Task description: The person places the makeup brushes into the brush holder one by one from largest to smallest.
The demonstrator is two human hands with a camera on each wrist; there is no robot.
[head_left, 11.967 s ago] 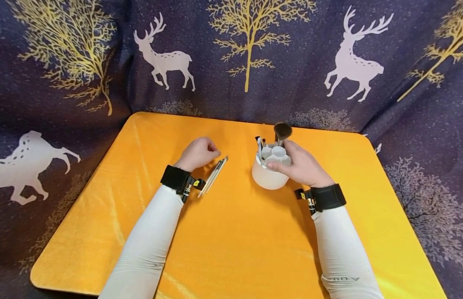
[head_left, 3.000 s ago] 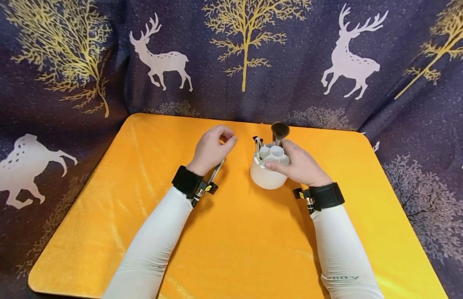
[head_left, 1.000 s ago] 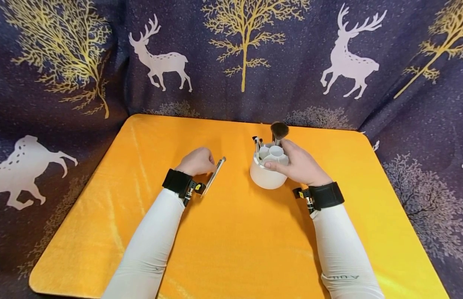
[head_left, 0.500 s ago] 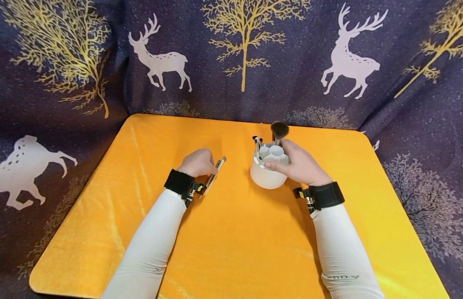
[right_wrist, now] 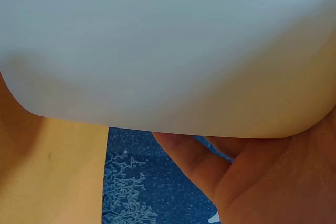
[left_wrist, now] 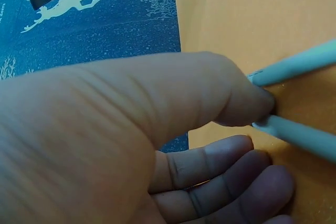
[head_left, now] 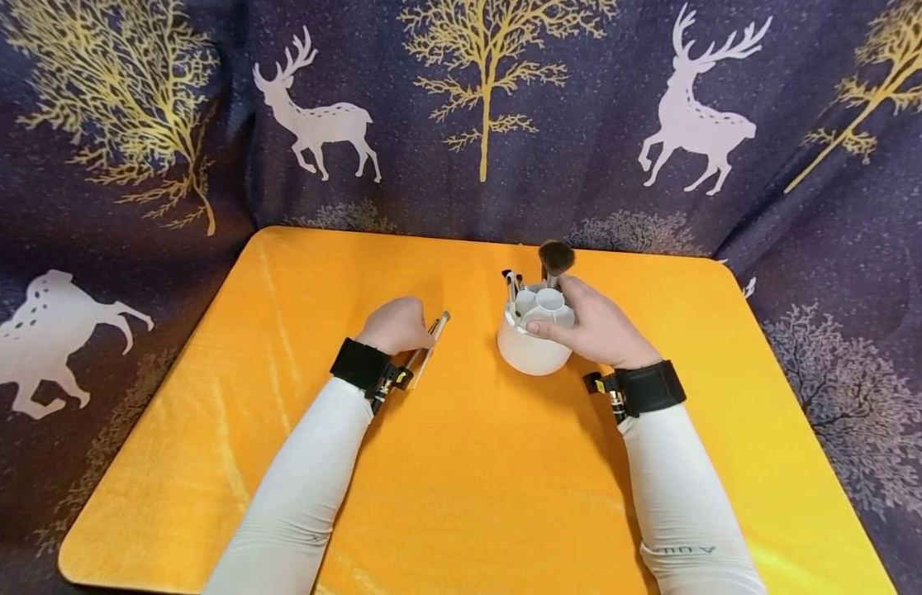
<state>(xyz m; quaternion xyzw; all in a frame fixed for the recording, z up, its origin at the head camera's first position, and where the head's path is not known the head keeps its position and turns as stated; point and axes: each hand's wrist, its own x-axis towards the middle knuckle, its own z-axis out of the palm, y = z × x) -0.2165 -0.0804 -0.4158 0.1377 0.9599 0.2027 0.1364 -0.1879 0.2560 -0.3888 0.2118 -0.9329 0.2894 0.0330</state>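
Note:
Near the table's middle, my left hand (head_left: 397, 326) pinches at two slim makeup brushes (head_left: 430, 351); their tips fan slightly apart. Up close in the left wrist view, the thumb covers the inner ends of the two pale handles (left_wrist: 299, 136), and the other fingers curl below. Whether both are gripped or only one, I cannot tell. My right hand (head_left: 598, 326) holds a round white brush holder (head_left: 535, 351), thumb on its front rim and fingers round the far side. A big fluffy brush (head_left: 557, 259) and several small brushes (head_left: 511, 289) stand upright in its compartments.
An orange-yellow cloth (head_left: 461, 479) covers the table. Behind it and at both sides hangs a dark blue curtain (head_left: 431, 198) with deer and trees. Black straps with small cameras (head_left: 390, 380) sit on both wrists.
Since 12 s ago, fewer brushes lie by my left hand, which reached toward the holder 3 s ago and came back. In the last second the two brushes have spread apart. The right hand stays.

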